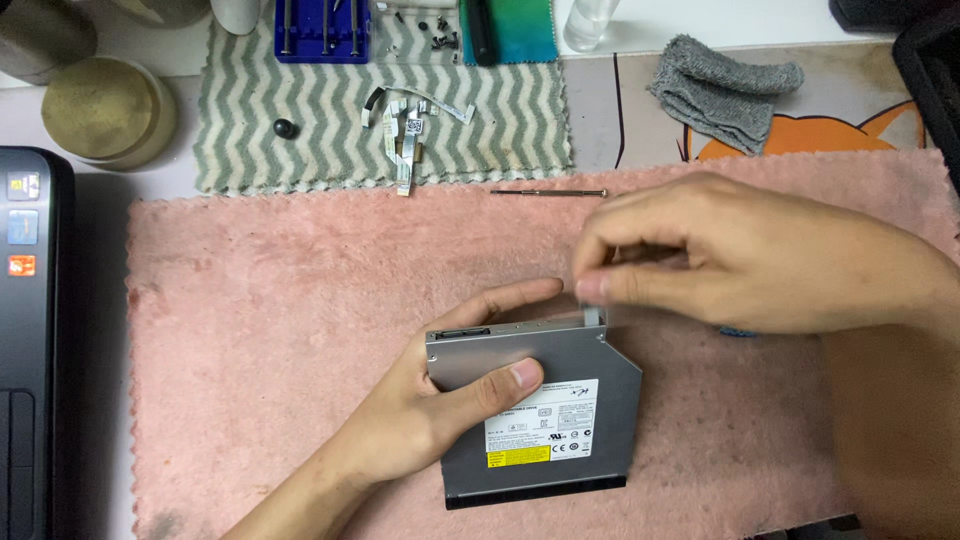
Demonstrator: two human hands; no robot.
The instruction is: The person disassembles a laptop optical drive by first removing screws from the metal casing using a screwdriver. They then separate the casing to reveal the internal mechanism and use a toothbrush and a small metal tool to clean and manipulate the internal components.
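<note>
Blue tray (322,45) of tools beyond, our left hand (430,400) gripping the grey optical drive (540,400), our right hand (720,255) pinching its rear corner bracket (592,315)

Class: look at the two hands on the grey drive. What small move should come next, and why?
Probably a gentle pull of the small tab away from the optical drive. The right hand pinches it at the drive's back corner, while the left hand braces the drive on the pink cloth.

one grey optical drive (545,415), two hands, one pink towel (280,330), one zigzag cloth (300,120), one thin screwdriver (548,192)
</note>
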